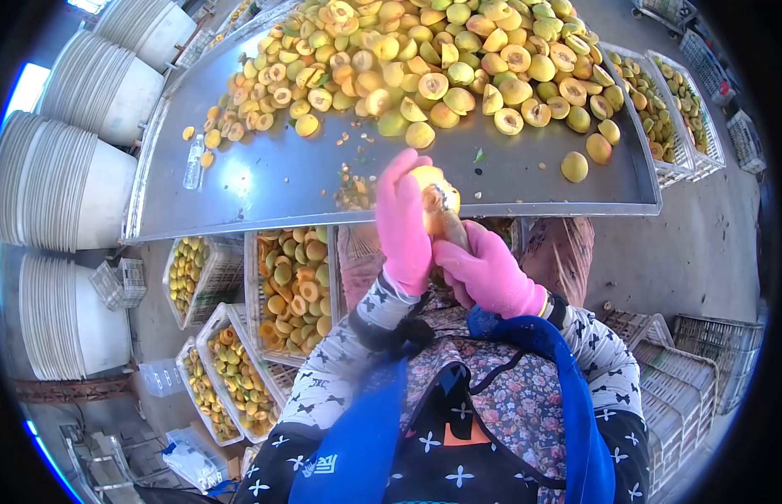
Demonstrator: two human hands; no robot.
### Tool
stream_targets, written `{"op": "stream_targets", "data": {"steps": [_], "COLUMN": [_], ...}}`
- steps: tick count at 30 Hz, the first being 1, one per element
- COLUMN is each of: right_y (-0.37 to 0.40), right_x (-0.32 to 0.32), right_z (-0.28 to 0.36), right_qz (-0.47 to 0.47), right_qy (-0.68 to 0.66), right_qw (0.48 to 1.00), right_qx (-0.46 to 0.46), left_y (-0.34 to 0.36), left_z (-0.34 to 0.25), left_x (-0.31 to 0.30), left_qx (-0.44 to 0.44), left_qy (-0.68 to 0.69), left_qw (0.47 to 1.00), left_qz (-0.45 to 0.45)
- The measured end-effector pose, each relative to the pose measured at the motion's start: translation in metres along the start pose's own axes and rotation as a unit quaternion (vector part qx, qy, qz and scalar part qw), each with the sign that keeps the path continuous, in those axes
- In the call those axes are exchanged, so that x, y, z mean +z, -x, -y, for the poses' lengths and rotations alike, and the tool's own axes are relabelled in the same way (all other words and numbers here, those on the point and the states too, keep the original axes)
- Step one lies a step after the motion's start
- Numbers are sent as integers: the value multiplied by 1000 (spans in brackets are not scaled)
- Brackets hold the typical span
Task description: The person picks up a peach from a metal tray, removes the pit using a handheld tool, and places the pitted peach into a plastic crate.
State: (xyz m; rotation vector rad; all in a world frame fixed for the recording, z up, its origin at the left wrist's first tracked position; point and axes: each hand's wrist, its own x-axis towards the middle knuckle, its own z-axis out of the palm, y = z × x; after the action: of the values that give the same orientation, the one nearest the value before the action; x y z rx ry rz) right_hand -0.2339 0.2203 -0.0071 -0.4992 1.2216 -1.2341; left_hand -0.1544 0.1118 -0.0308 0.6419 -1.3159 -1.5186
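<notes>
My left hand (404, 220), in a pink glove, is wrapped round a yellow peach (426, 178) above the near edge of the metal table. Dark, rough flesh shows on the peach's right side. My right hand (494, 270), also gloved in pink, is closed on the pale handle of a tool (455, 232). The tool's front end is against the peach, and its tip is hidden there. Beyond my hands lies a big heap of whole and halved yellow peaches (383, 55) on the metal table (299, 181).
Crates of fruit (294, 290) stand below the table's near edge and at lower left. More fruit crates (660, 118) are beyond its right end. Stacked white tubs (47, 181) line the left side. A plastic bottle (193, 161) lies on the table. Crates (677, 378) are stacked at right.
</notes>
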Motion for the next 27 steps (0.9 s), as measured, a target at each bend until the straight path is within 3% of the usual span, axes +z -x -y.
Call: {"op": "stream_targets", "data": {"steps": [1, 3, 4, 6, 9, 11, 13, 15, 18, 21, 24, 27], "right_y": [-6, -19, -22, -26, -27, -20, -2, -2, 0, 0, 1, 2], "right_x": [-1, -4, -8, -15, -15, -10, -2, -8, -15, -10, -14, -12], "right_z": [-10, -43, -49, -53, -54, -48, -7, -4, 3, 0, -1, 0], "right_qz": [-36, -102, -105, -114, -58, 3, 81, 113, 142, 120, 120, 97], "right_qy": [109, 312, 342, 400, 326, 191, -8, -23, -44, -37, -28, -25], "right_qw": [985, 870, 850, 807, 885, 963, 997, 993, 988, 991, 992, 994], "right_qx": [-129, -368, -387, -419, -329, -188, 19, 27, 39, 38, 38, 45], "left_y": [1, -2, -4, -8, -19, -10, -6, -6, -8, -9, -9, -12], "left_z": [1, 11, 14, 6, 8, 8, 12, 16, 2, 10, 5, 4], "left_x": [0, -11, -15, -19, -29, -21, -18, -17, -15, -17, -17, -18], "left_qx": [-27, -6, 4, -82, -225, -117, -8, 99, -80, -17, -116, -167], "left_qy": [67, -45, -101, -73, 26, -47, -104, -139, 1, -94, -10, -20], "left_qw": [997, 999, 995, 993, 970, 991, 994, 985, 994, 992, 988, 979], "left_qz": [-26, -9, 0, 41, 92, 51, 29, 25, 77, 78, 106, 113]}}
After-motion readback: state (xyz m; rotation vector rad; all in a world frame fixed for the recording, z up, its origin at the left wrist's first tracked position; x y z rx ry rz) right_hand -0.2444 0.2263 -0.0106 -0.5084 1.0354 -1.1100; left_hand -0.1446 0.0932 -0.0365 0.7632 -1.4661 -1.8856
